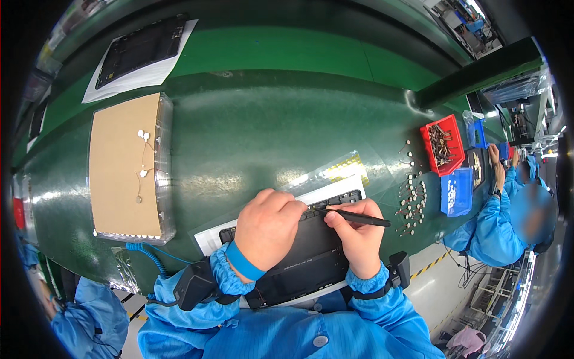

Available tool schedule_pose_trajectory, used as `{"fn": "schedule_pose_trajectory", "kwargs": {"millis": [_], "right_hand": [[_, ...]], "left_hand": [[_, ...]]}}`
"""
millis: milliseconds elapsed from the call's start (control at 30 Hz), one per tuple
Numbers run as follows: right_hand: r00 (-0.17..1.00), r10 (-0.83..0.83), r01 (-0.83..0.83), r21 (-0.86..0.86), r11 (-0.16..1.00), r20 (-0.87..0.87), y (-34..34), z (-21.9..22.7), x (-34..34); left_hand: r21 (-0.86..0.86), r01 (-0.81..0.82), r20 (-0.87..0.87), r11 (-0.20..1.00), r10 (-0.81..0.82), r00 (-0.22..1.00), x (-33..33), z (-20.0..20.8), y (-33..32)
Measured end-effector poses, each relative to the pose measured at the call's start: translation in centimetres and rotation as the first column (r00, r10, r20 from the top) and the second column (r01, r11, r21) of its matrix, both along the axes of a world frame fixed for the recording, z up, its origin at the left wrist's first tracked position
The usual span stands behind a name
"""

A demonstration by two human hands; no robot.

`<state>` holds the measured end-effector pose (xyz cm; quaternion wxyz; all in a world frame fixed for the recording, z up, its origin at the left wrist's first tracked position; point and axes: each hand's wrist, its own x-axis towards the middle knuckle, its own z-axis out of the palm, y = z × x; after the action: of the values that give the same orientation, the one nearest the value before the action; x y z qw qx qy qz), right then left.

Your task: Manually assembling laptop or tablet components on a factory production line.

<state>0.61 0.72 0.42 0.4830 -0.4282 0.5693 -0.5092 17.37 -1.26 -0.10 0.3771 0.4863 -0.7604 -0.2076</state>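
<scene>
A flat black device housing (311, 257) lies on white sheets at the table's near edge, in front of my body. In my right hand (362, 230) is a pair of black tweezers (365, 219), held like a pen, with the tip pointing left at the housing's far edge. My left hand (269, 224), a blue strap round its wrist, rests over the housing's far left part. Its fingers are curled together close to the tweezers' tip; whatever they pinch is hidden. A strip of clear film with yellow marks (345, 169) lies just beyond the housing.
Many small white round parts with thin wires (412, 197) lie spread at the right. Beside them stand a red bin (442, 143) of wired parts and a blue bin (457, 191). Left, a cardboard-topped stack (124, 173) carries several round parts. Another black housing (143, 51) lies far left. A co-worker (496, 221) sits right.
</scene>
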Motion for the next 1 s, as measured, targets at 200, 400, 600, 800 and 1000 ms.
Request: {"fn": "schedule_pose_trajectory", "kwargs": {"millis": [200,400,600,800,1000], "right_hand": [[0.999,-0.009,0.008,-0.021,1.000,-0.044,0.03,-0.29,0.00],[0.994,-0.010,0.006,-0.031,0.999,-0.109,0.09,-0.62,-0.05],[0.998,-0.038,0.037,-0.022,0.999,-0.040,0.02,-0.23,0.10],[0.994,0.038,-0.044,-0.061,0.997,-0.100,0.15,-0.31,0.50],[0.996,0.020,-0.024,-0.052,0.998,-0.082,0.19,-0.37,0.34]], "left_hand": [[0.030,0.065,0.011,0.997,-0.065,0.998,-0.04,-0.17,0.11],[-0.009,0.081,0.069,0.997,-0.080,0.994,-0.30,0.17,0.10],[-0.010,0.092,0.119,0.996,-0.090,0.989,-0.13,-0.24,0.09],[0.041,0.023,-0.030,0.999,-0.021,0.999,-0.10,-0.18,-0.21],[0.044,0.015,-0.017,0.999,-0.014,1.000,-0.09,-0.01,-0.24]]}}
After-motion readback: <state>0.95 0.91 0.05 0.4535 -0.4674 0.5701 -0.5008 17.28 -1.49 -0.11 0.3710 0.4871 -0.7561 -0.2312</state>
